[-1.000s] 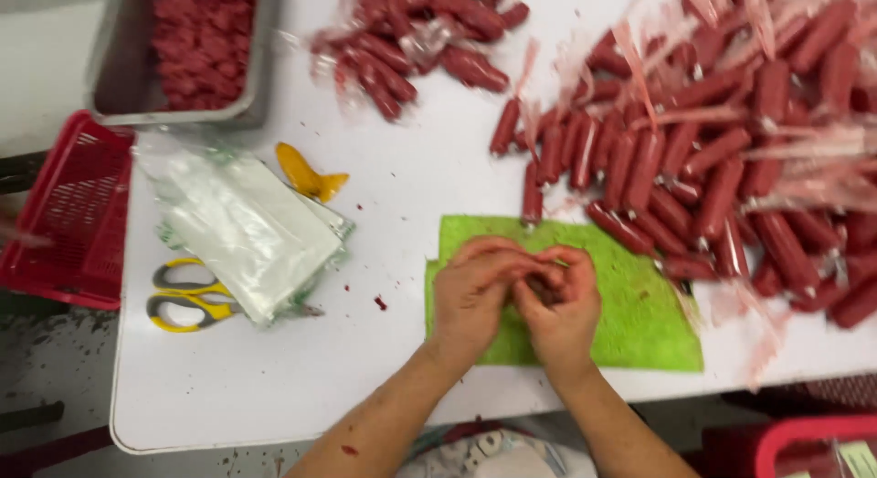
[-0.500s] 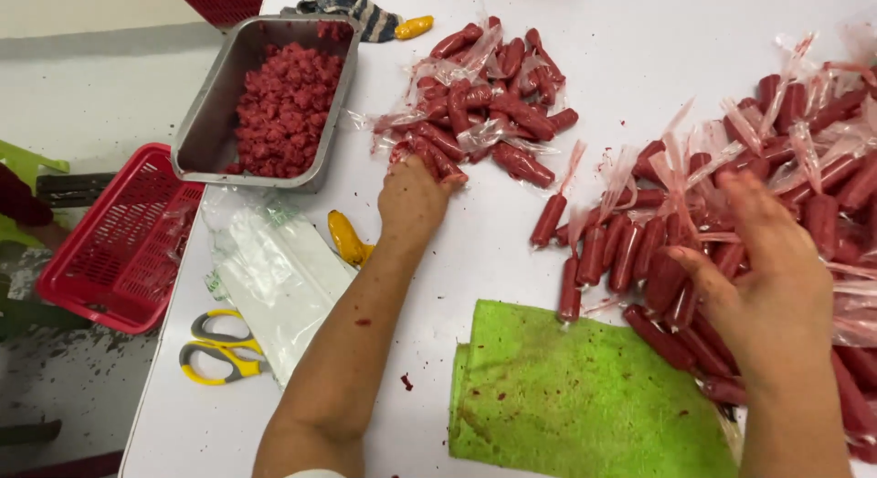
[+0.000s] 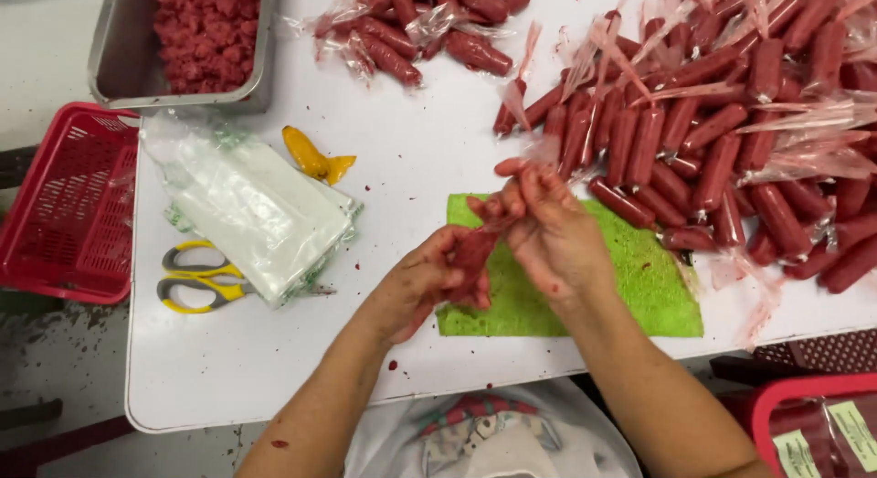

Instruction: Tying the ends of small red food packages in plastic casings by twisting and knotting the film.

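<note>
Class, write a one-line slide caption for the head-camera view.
Both hands, left hand and right hand, hold a red sausage in clear wrap over a green cloth, beside piled wrapped sausages.

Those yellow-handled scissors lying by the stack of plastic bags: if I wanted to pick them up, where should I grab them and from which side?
Probably by the yellow handle loops of the scissors, coming from the left or from above. The loops lie flat and bare on the white table, pointing towards the red basket, while the blade end is tucked under the stack of plastic bags, so there is little to grip there.
</note>
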